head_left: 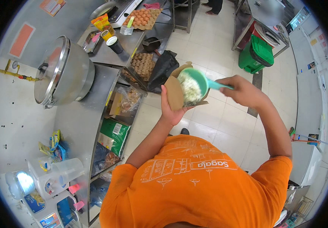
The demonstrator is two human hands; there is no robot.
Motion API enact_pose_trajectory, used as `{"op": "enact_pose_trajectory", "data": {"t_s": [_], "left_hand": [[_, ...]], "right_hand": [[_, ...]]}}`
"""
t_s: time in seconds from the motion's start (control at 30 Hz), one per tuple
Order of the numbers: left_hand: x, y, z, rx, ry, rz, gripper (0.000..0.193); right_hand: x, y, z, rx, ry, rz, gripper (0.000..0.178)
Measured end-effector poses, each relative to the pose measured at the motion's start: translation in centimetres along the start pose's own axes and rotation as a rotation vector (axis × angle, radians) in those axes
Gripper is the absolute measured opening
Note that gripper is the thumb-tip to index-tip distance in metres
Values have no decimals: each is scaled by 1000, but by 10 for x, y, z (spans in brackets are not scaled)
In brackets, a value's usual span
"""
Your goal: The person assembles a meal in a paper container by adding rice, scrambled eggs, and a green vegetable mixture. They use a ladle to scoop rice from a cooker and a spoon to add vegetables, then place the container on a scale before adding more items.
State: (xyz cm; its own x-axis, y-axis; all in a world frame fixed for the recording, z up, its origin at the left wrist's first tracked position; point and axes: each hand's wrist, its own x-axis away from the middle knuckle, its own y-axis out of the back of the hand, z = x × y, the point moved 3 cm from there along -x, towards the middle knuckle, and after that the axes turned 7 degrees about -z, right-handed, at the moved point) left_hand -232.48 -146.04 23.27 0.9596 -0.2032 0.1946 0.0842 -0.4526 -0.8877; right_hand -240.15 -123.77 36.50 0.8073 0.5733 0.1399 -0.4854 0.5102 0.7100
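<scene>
The teal scoop [200, 78] points left (axis crosswise).

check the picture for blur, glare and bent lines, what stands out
Head view: the teal scoop in the right hand looks softly blurred; head view: white glare washes out part of the clear bottle at lower left; head view: the metal counter's edge bows, and the corners go black.
</scene>
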Motion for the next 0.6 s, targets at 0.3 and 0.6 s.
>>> {"op": "enact_pose_trajectory", "data": {"t_s": [0.3, 0.6], "left_hand": [[-116, -36, 10, 91, 80, 105, 91], [-271, -72, -2, 85, 136, 134, 78]], "right_hand": [[-8, 44, -8, 557, 57, -541, 52], [-103, 136, -47, 552, -53, -221, 42]]}}
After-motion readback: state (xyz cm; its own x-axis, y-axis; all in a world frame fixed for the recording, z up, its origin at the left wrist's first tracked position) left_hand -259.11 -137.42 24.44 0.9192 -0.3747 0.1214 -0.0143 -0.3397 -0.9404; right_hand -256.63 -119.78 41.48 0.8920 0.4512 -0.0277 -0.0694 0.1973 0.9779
